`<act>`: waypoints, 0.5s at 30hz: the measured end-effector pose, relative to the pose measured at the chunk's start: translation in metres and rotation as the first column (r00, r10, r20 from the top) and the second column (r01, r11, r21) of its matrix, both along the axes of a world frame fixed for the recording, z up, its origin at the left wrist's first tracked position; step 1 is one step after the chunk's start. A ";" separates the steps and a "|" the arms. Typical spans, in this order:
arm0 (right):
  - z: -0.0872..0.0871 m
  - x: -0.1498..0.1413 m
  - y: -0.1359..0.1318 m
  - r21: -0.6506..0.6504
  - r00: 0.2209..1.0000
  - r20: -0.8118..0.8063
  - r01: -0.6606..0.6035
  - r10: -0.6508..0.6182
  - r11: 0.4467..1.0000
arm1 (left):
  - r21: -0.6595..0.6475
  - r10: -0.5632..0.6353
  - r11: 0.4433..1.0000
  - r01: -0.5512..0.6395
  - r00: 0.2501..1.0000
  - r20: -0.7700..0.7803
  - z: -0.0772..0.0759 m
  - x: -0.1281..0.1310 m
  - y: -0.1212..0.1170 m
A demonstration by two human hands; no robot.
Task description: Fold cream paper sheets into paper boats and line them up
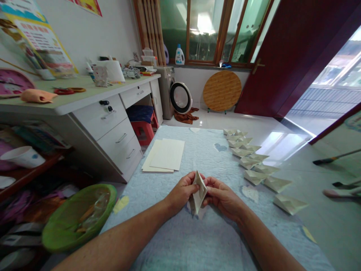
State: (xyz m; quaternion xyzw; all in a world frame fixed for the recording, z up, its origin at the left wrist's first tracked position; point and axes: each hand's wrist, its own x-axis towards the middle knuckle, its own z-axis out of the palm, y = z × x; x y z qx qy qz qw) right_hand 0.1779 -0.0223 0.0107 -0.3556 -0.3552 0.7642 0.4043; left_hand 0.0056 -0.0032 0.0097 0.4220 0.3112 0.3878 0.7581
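Between my two hands, over the near middle of the table, is a folded paper boat (199, 192), held with its pointed ends up and down. My left hand (182, 192) grips its left side, the thumb pressed into the fold. The fingers of my right hand (224, 195) pinch its right edge. Several finished-looking paper boats (255, 177) stand in two rows along the right side of the table. Flat cream paper sheets (168, 154) lie stacked to the left, beyond my left hand.
A pale blue quilted cloth (175, 241) covers the table. A green basket (107, 203) stands low at the left, below a white desk (96, 116). Beyond the table are a red stool (145, 130), a washing machine with its door (181, 98) swung out, and a round wooden tabletop (222, 90).
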 end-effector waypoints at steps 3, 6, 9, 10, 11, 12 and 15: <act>0.001 0.001 -0.001 0.010 1.000 -0.018 -0.013 0.013 1.000 | 0.037 -0.016 0.999 0.017 1.000 -0.017 0.003 0.000 -0.001; 0.000 0.000 -0.002 0.040 1.000 -0.003 -0.028 0.028 0.999 | 0.049 -0.019 0.999 0.020 1.000 -0.019 0.004 0.000 -0.002; -0.001 -0.003 -0.002 0.109 0.992 0.128 -0.013 -0.001 0.994 | 0.051 -0.004 0.999 0.005 1.000 -0.020 0.002 0.000 -0.002; -0.002 -0.004 -0.002 0.140 0.982 0.189 -0.004 -0.023 0.990 | 0.046 -0.001 0.999 0.002 1.000 -0.020 0.002 0.000 -0.002; -0.002 -0.004 -0.002 0.176 0.968 0.247 0.006 -0.050 0.984 | 0.037 0.001 0.999 0.000 1.000 -0.021 0.001 0.000 -0.002; -0.003 -0.005 -0.002 0.219 0.950 0.299 0.018 -0.085 0.976 | 0.026 0.001 1.000 0.000 1.000 -0.022 0.001 0.000 -0.002; -0.005 -0.006 -0.003 0.359 0.881 0.430 0.033 -0.196 0.933 | 0.003 -0.003 1.000 0.003 1.000 -0.016 0.002 0.000 -0.003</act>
